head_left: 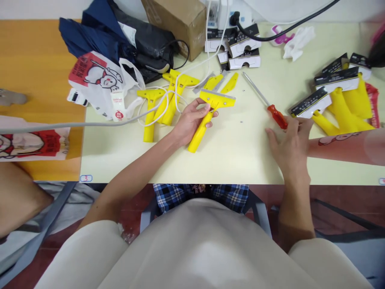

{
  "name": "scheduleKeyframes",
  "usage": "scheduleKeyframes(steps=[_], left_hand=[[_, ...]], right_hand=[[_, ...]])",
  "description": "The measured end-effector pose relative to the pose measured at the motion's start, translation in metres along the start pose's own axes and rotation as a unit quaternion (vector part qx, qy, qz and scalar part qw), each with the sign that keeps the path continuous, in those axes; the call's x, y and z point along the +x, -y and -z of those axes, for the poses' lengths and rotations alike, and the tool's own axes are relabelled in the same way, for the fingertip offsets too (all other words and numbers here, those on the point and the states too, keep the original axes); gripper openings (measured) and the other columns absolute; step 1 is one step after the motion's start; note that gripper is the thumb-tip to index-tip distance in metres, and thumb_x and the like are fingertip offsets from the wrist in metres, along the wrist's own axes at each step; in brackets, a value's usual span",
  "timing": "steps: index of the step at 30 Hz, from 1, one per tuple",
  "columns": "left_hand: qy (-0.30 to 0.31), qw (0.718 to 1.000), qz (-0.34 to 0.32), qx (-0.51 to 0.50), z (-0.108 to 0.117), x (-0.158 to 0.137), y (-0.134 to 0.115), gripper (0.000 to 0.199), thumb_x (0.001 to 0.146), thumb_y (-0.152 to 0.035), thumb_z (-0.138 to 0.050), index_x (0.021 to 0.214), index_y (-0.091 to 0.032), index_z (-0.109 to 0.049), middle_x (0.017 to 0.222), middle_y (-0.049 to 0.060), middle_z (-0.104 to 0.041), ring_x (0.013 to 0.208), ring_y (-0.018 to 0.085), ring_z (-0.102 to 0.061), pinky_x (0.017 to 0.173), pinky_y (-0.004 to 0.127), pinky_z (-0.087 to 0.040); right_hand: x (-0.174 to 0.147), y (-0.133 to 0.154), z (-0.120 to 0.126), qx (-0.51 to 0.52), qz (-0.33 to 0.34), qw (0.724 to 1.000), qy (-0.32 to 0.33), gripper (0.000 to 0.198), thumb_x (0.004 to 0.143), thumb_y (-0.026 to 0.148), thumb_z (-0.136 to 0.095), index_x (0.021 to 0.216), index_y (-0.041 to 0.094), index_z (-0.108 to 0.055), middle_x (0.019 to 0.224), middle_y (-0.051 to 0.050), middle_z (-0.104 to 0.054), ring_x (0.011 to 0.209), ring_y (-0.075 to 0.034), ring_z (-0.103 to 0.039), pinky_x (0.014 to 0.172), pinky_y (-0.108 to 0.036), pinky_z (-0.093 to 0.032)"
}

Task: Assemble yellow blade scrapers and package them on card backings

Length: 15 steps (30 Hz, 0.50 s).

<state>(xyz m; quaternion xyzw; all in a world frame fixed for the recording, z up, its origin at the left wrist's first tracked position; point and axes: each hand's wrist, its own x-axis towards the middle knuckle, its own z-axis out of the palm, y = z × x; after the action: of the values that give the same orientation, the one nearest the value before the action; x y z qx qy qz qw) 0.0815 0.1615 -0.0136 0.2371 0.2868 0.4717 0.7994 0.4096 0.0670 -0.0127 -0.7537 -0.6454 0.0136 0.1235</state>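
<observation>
A pale shirt (195,245) nearest; left grip (189,122) holds a yellow T-shaped scraper (217,100); right grip (291,146), hold unclear, meets a red-handled screwdriver (276,115); blue-edged sticker (86,178) reads "3".

1 scraper (216,100) between 3 scrapers (172,107), left, and screwdriver (274,112), right; cardboard box (182,25) at back of table (246,160).

Red 3 on a white sticker (86,178)

The yellow scraper (202,126), a grey strip edging its head and two screws showing, was gripped with its handle slanting toward seven o'clock; the red-handled screwdriver (272,110) lay at its three o'clock, metal tip pointing between ten and eleven.
</observation>
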Motion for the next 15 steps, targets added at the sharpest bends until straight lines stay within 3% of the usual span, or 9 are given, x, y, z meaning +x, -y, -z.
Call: scheduleKeyframes(steps=[4, 10, 13, 15], left_hand=[[0.011, 1.0, 0.003, 0.007, 0.001, 0.0, 0.0, 0.025, 0.1, -0.016, -0.089, 0.107, -0.021, -0.066, 0.106, 0.003, -0.076, 0.093, 0.014, -0.079, 0.058, 0.017, -0.055], [0.016, 1.0, 0.001, 0.003, 0.003, 0.002, 0.002, 0.027, 0.1, -0.019, -0.091, 0.108, -0.022, -0.064, 0.11, 0.004, -0.078, 0.095, 0.014, -0.08, 0.059, 0.018, -0.056], [0.014, 1.0, -0.002, 0.0, 0.004, 0.003, 0.001, 0.025, 0.102, -0.019, -0.089, 0.108, -0.021, -0.065, 0.108, 0.003, -0.077, 0.093, 0.013, -0.08, 0.058, 0.018, -0.056], [0.01, 1.0, -0.004, 0.0, 0.005, 0.004, 0.001, 0.024, 0.103, -0.019, -0.088, 0.109, -0.021, -0.065, 0.108, 0.003, -0.077, 0.093, 0.013, -0.08, 0.058, 0.018, -0.056]], right_hand=[[0.022, 0.007, -0.002, -0.023, -0.029, 0.999, 0.014, 0.067, 0.11, 0.038, -0.076, 0.168, 0.01, -0.06, 0.164, -0.03, -0.046, 0.149, -0.035, -0.052, 0.136, -0.051, -0.049], [0.05, 0.019, -0.001, -0.069, -0.025, 0.997, 0.013, 0.048, 0.111, 0.032, -0.074, 0.154, 0.011, -0.068, 0.159, -0.025, -0.058, 0.148, -0.036, -0.046, 0.136, -0.054, -0.04], [0.058, 0.026, -0.002, -0.068, -0.033, 0.996, 0.046, 0.045, 0.115, 0.027, -0.065, 0.156, 0.009, -0.067, 0.157, -0.022, -0.064, 0.145, -0.034, -0.049, 0.134, -0.052, -0.042], [0.064, 0.031, 0.004, -0.052, -0.012, 0.998, 0.032, 0.043, 0.117, 0.024, -0.061, 0.156, 0.007, -0.069, 0.156, -0.024, -0.064, 0.144, -0.032, -0.055, 0.131, -0.049, -0.047]])
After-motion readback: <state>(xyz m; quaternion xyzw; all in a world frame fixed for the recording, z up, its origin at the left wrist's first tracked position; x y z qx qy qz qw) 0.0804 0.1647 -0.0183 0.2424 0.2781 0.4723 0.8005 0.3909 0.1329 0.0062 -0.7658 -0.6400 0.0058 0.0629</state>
